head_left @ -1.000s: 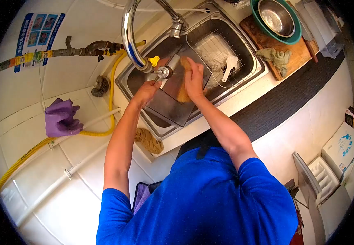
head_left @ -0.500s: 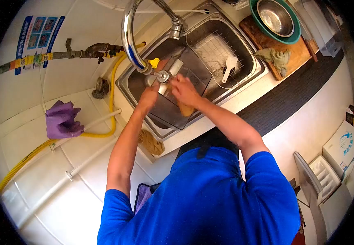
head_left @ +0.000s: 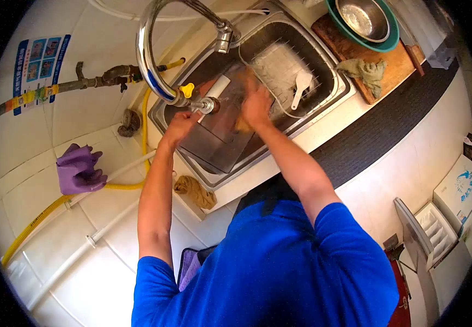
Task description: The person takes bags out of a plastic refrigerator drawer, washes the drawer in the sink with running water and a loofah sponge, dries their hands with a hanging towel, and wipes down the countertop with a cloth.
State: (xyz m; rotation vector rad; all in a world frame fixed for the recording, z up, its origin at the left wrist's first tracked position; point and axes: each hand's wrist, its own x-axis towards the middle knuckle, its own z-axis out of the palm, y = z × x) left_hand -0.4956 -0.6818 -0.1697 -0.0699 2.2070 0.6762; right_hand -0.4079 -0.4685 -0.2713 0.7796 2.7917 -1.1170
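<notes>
Panel (head_left: 215, 148) is probably stiff and slippery when wet, best held by its edge, which left hand (head_left: 180, 126) grips; right hand (head_left: 256, 104) blurred, grip unclear.

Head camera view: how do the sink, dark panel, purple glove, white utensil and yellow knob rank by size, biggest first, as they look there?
1. Sink
2. Dark panel, though partly covered
3. Purple glove
4. White utensil
5. Yellow knob
</notes>
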